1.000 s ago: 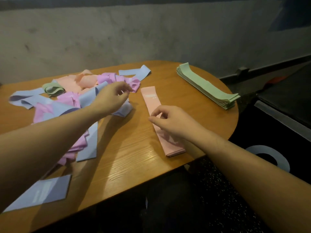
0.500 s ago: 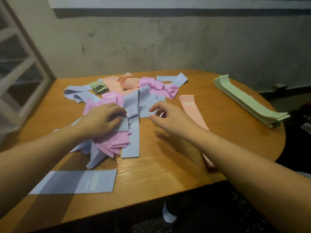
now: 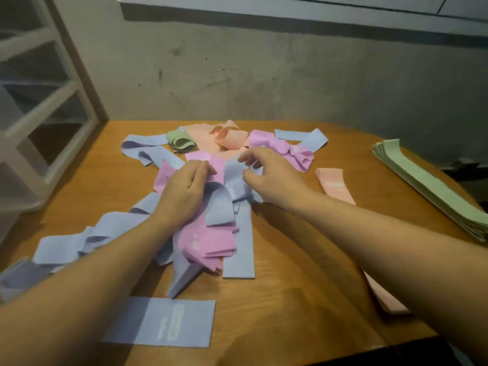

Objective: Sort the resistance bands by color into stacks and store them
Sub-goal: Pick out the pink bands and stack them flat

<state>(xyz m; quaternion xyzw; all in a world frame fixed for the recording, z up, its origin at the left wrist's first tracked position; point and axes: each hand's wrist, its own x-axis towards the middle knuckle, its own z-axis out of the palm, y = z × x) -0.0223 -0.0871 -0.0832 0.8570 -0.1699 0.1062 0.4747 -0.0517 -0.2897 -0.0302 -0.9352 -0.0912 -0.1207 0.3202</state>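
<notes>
Head view, table: a rounded wooden table [image 3: 285, 307] is filling the lower frame, standing against a stained grey wall [image 3: 264, 83].
Head view, pile: a tangled heap of blue, pink, peach and green fabric resistance bands [image 3: 211, 207] is lying at the centre of the table, stretching toward 8 o'clock.
Head view, left hand: the left hand [image 3: 182, 194] is resting palm down on the middle of the heap, its fingers bent over a pink band; whether it is truly gripping the band I cannot tell.
Head view, right hand: the right hand [image 3: 266, 175] is hovering just at 3 o'clock of the left one, thumb and curled fingers narrowly parted over a light blue band in the heap; a firm pinch cannot be told.
Head view, green stack: a neat stack of flat pale green bands [image 3: 433, 188] is lying at 3 o'clock, well apart from the heap, near the table edge.
Head view, peach stack: a flat peach-pink band stack [image 3: 335, 186] is lying between the heap and the green stack, partly hidden under the right forearm.
Head view, single band: a flat light blue band with white print [image 3: 163, 322] is lying alone at 6 o'clock, near the front edge.
Head view, shelf: a white framed shelf unit [image 3: 39, 114] is standing at 9 o'clock beside the table.
</notes>
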